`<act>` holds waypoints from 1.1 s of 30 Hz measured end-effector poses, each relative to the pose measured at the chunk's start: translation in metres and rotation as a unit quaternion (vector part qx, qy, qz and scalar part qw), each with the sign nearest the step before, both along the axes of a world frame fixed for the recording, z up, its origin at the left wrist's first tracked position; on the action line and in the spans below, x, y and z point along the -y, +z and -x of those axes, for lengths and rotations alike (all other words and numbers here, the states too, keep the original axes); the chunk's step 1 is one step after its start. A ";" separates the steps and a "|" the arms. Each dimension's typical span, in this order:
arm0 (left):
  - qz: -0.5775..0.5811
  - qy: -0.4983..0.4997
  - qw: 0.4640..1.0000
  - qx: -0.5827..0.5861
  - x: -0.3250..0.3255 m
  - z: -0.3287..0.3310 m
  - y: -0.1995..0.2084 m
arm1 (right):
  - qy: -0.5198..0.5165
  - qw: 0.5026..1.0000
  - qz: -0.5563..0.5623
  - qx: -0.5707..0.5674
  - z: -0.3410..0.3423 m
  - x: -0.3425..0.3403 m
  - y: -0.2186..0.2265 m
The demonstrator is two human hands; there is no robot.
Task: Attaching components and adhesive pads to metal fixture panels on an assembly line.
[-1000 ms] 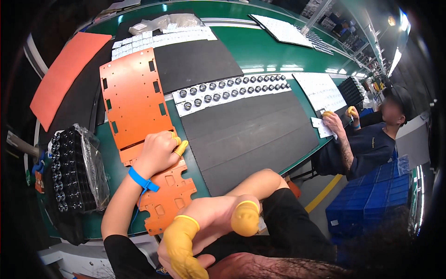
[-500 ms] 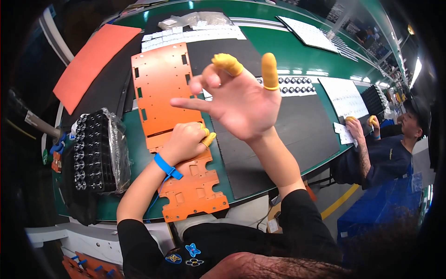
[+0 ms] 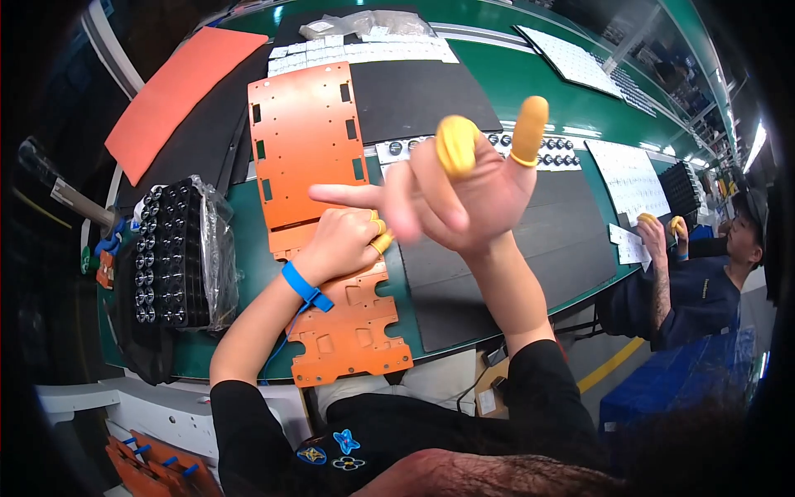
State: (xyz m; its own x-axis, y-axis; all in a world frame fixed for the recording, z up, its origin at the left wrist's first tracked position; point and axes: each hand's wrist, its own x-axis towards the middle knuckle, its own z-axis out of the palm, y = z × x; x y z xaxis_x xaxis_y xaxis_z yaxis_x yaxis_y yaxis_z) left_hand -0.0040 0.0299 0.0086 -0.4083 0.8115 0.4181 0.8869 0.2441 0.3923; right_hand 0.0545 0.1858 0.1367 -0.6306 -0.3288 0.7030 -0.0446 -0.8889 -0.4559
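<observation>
An orange panel [image 3: 308,149] with slots and small holes lies lengthwise on the green bench, and a notched orange plate [image 3: 352,331] adjoins its near end. Over their junction rests my left hand [image 3: 346,242], fingers curled in; anything inside them is hidden. It wears a blue wrist strap [image 3: 303,286] with a cord and yellow finger cots. My right hand [image 3: 472,195] is raised above the bench, palm showing. Its thumb and little finger stretch out, the other fingers are partly bent, and nothing is in it. Yellow finger cots cover its thumb and index finger.
A black tray of round black parts [image 3: 170,257] in clear plastic stands left. An orange-red sheet [image 3: 178,103] lies far left. Dark mats [image 3: 530,240] cover the bench at right, beside a white strip with round parts [image 3: 559,153]. A co-worker [image 3: 704,282] handles white sheets at right.
My right hand has turned, with its index finger bending further in. My left hand stays on the orange parts. The whole view has shifted slightly.
</observation>
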 end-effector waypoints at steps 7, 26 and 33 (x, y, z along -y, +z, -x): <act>-0.012 0.012 0.995 0.101 0.007 0.000 0.015 | 0.026 0.999 0.004 -0.031 0.003 -0.003 0.001; -0.116 0.162 0.973 -0.115 0.088 -0.196 0.124 | 0.165 0.825 -0.257 -0.476 -0.067 0.025 0.022; -0.174 0.207 0.959 -0.083 0.109 -0.233 0.104 | 0.104 0.797 -0.333 -0.494 -0.107 0.054 0.026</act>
State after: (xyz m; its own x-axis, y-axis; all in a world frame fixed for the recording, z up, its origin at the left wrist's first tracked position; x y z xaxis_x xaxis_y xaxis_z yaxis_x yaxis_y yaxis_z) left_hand 0.2289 -0.0794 0.1125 -0.5702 0.3934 0.7212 0.7993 0.4684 0.3764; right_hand 0.1611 0.1319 0.1622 0.2394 -0.8610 0.4488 -0.5564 -0.5005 -0.6633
